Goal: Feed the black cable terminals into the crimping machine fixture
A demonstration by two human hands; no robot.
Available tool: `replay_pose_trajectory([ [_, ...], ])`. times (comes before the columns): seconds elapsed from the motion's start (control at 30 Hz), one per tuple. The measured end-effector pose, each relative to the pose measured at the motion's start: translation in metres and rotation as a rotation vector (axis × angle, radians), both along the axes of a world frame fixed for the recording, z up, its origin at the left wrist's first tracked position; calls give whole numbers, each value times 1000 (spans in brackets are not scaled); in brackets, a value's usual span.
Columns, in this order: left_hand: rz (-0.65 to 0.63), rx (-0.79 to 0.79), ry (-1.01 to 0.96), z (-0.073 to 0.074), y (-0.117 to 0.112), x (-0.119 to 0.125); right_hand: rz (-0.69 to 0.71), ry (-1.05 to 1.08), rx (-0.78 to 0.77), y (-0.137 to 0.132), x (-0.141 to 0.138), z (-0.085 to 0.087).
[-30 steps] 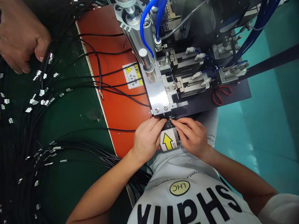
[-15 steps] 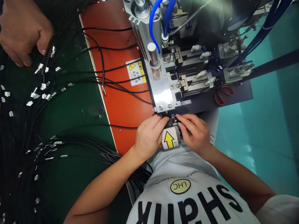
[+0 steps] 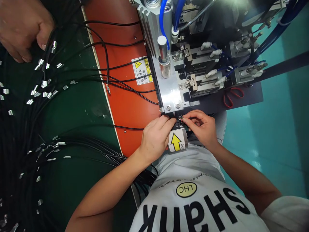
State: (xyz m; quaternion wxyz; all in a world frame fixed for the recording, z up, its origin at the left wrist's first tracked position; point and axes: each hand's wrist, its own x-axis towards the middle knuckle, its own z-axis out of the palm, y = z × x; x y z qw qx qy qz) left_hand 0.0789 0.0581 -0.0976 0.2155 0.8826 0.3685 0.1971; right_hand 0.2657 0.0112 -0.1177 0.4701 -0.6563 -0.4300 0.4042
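My right hand (image 3: 201, 127) is pinching thin wire ends (image 3: 181, 120) right at its tip! My left hand (image 3: 155, 137) curls just beside them, its hold I can't tell, arrow label (image 3: 177, 140) between both hands

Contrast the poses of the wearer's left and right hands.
The left hand shows its back, fingers bent; the right hand brings thumb and forefinger together at thin wires. The left hand is left of the arrow label, the right hand right of it. Both are bare.
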Motion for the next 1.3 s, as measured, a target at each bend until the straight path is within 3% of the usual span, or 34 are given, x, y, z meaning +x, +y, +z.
replay_pose_trajectory([
  [0.23, -4, 4, -2, 0, -1, 0, -59, -145, -5, -6, 1, 1],
  [0.6, -3, 31, -8, -1, 0, 0, -22, -285, 144, -5, 0, 2],
  [1.3, -4, 32, -5, 0, -1, 0, 2, -318, 208, -6, 0, 0],
])
